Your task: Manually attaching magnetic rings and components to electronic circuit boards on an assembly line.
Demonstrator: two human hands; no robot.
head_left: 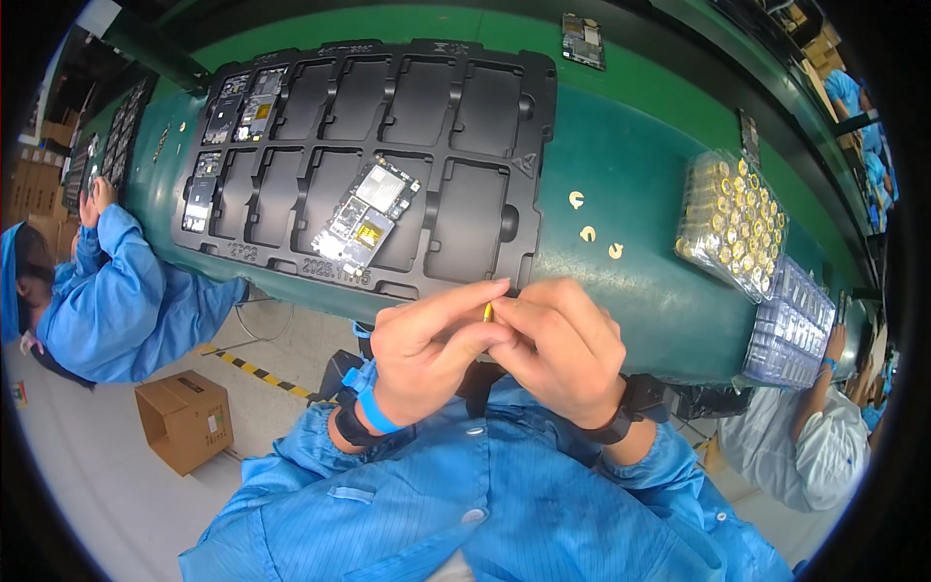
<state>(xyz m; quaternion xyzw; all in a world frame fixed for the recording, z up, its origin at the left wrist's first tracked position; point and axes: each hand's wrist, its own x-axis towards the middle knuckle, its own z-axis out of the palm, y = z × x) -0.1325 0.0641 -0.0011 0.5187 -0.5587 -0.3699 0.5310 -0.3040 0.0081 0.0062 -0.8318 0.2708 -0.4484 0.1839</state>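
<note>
At a green bench (645, 320), on the near side of a black pocketed tray (465, 218), a worker (417, 514) in a blue smock holds both hands together around a small yellow piece (488, 312). The right hand (567, 344) has thumb & index closed on it; the left hand (427, 335) meets it tip to tip, thumb & index curved w/ a gap btwn. Whether those left fingers also clamp the piece, can't tell. Blk wristbands (613, 427) show on both arms, plus a blue strap (376, 400) on the left.

On the tray, a circuit board (369, 215) lies askew across near-row pockets; smaller boards (260, 109) fill pockets at its L end. R of the tray lie three gold pieces (587, 234); farther R, a clear stack (727, 209) w/ round gold parts, then a second plastic stack (790, 325). Beyond the tray's far R corner: a loose board (582, 41). L of the tray, a co-worker (107, 281) in blue, hands up nr dark trays (121, 131); well R of it, another person (800, 441) in a pale smock. Floor, L of the tray's near side: an open cardboard box (184, 417) nr striped tape (262, 373).
</note>
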